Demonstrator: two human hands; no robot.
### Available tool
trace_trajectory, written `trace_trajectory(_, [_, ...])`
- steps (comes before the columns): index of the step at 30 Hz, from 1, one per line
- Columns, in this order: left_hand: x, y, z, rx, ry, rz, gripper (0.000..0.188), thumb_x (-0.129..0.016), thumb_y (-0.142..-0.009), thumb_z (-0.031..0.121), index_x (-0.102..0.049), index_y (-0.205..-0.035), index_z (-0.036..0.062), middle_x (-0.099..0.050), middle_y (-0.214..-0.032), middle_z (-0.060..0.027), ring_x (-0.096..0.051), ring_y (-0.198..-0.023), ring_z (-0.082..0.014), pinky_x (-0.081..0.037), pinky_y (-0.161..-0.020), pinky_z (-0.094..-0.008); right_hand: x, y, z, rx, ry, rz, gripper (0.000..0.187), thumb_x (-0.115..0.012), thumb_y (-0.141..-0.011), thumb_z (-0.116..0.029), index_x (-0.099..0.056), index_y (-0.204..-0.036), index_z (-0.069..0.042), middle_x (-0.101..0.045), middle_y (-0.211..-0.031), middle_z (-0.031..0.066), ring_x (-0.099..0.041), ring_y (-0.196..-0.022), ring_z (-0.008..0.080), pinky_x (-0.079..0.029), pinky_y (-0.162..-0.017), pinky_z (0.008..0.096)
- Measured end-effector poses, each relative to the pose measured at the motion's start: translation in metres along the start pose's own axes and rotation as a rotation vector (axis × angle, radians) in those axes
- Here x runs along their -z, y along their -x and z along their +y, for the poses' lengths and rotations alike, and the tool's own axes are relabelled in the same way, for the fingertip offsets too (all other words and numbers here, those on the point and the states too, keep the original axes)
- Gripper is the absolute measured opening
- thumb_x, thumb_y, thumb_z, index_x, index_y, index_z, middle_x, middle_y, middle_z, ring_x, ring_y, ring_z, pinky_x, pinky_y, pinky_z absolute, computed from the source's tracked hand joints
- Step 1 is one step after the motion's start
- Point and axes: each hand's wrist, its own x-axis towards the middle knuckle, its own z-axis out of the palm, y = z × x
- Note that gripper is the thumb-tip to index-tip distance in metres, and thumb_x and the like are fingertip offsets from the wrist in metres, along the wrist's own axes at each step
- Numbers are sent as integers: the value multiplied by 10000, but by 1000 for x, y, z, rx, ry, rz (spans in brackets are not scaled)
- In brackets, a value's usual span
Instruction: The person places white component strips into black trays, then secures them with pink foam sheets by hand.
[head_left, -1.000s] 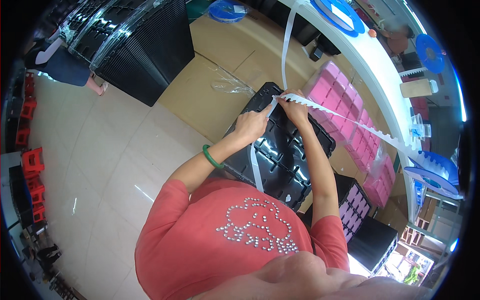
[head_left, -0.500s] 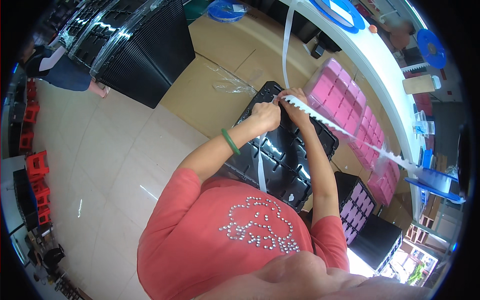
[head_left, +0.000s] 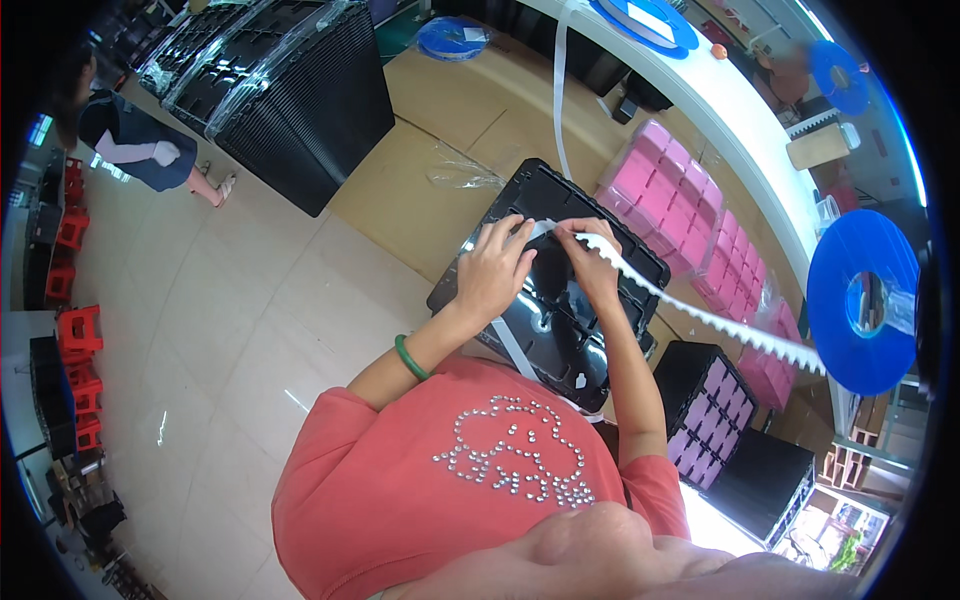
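Note:
My left hand [head_left: 493,268], with a green bangle [head_left: 410,357] on its forearm, rests over a stack of black plastic trays [head_left: 560,270], fingers spread. Its fingertips lie close to a white strap [head_left: 542,229] on the top tray. My right hand [head_left: 592,262] pinches this strap between thumb and fingers near the tray's middle. From there the strap, looking toothed along its edge, runs to a large blue reel [head_left: 835,300] at the right. A length of white strap [head_left: 515,350] also crosses the tray's near side, by my red shirt.
Pink trays [head_left: 662,195] in clear wrap stand right of the black stack, beside a curved white table [head_left: 760,150]. Flattened cardboard [head_left: 400,170] covers the floor ahead. Tall wrapped black trays [head_left: 300,120] stand far left, near a walking person [head_left: 140,145]. Red stools [head_left: 78,330] line the left.
My left hand has gone from a closed grip to spread fingers, lower and further left. My right hand has come nearer with the strap. The blue reel shows larger and face-on; the person has moved.

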Motion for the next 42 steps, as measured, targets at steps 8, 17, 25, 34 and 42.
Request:
trace_trajectory(8, [-48,-23,-15,-87,-122,8,303,-659,-829,142,-690,-1119,57,-547,-1014,-64,-554,-972,-247,-548,-680,-356,-29,-68,60,-298,352,-267,331,-679,-841,-408,-739,-891,-87,-685,-969,144,-641,-980,339,-500,-830,451])
trace_trajectory(17, [-77,-59,-49,-194,-264,-148,297,-643,-788,178,-716,-1039,39,-551,-977,-120,-543,-965,-279,-525,-737,-390,-49,-78,86,-168,480,-252,336,-671,-822,-417,-745,-913,-102,-706,-946,134,-645,-964,343,-508,-823,465])
trace_trajectory(25, [-91,-73,-52,-210,-289,-172,334,-591,-827,296,-727,-952,17,-577,-993,-127,-530,-1001,-285,-455,-834,-410,-36,-72,84,1,232,-194,182,-734,-787,-271,-743,-846,-99,-706,-863,104,-638,-857,315,-517,-766,399])
trace_trajectory(34, [-38,-48,-45,-147,-23,-24,268,-635,-804,188,-723,-990,16,-601,-954,-112,-544,-945,-280,-431,-824,-411,-13,-35,60,327,298,-162,60,-719,-747,-94,-722,-807,-96,-647,-823,58,-583,-854,270,-500,-757,394])
trace_trajectory(42, [15,15,8,161,681,-209,299,-589,-975,269,-684,-1050,-5,-676,-1054,-87,-601,-944,-185,-449,-870,-313,54,38,-50,-604,-416,-338,289,-711,-845,-231,-722,-1053,-31,-690,-1044,57,-608,-938,117,-459,-862,257])
